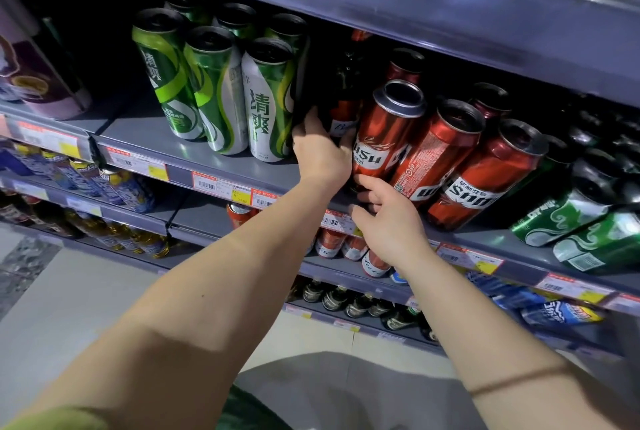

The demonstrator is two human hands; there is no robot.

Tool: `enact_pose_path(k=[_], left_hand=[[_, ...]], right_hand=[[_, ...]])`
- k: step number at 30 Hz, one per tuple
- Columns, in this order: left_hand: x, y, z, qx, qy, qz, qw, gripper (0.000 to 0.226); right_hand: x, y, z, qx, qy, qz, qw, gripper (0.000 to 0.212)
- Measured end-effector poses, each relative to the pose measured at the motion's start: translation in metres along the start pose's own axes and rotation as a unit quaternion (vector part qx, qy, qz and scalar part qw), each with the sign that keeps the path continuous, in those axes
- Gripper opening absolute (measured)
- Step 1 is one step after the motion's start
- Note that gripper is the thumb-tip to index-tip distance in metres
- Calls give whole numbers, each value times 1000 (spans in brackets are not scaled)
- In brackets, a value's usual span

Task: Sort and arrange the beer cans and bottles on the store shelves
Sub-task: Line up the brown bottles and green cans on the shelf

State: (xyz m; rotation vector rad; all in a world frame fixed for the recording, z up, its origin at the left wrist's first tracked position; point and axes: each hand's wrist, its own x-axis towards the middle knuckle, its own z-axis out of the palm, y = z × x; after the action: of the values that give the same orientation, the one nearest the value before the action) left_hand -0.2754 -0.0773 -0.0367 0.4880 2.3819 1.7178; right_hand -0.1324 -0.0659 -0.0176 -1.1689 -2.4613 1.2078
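Glossy red metal can (384,138) gripped low by right hand (388,221); left hand (320,149) around dark glass bottle (343,100).

- Both forearms were bare, with no sleeves reaching past the elbows.
- A thin, dark, cord-like band (519,379) circled the right forearm, well back from the right hand (388,221).
- The edge of a yellow-green sleeve (52,419) showed at the left upper arm, far behind the left hand (320,149).
- Between the two arms, below the band, lay grey fabric (346,391) beside a dark green patch of clothing (242,410).
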Motion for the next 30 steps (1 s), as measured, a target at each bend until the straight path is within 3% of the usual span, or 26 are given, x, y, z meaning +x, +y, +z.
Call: enact_pose_path(k=[5,11,18,24,30], left_hand=[[4,-2,-1,-85,-33,-19,996,72],[18,0,-4,79,-55,-11,995,86],[6,4,-14,-5,-61,0,998,69],[-14,-6,-33,31,-74,12,997,45],[-29,-19,-64,33,-80,113,990,51]], right_hand=[[-1,2,1,-3,1,-6,1000,47],[-2,3,2,-3,-1,-11,1000,47],[-1,2,2,0,-2,-15,1000,52],[-2,1,3,6,-7,-26,1000,53],[-5,-12,1,56,21,-50,997,57]])
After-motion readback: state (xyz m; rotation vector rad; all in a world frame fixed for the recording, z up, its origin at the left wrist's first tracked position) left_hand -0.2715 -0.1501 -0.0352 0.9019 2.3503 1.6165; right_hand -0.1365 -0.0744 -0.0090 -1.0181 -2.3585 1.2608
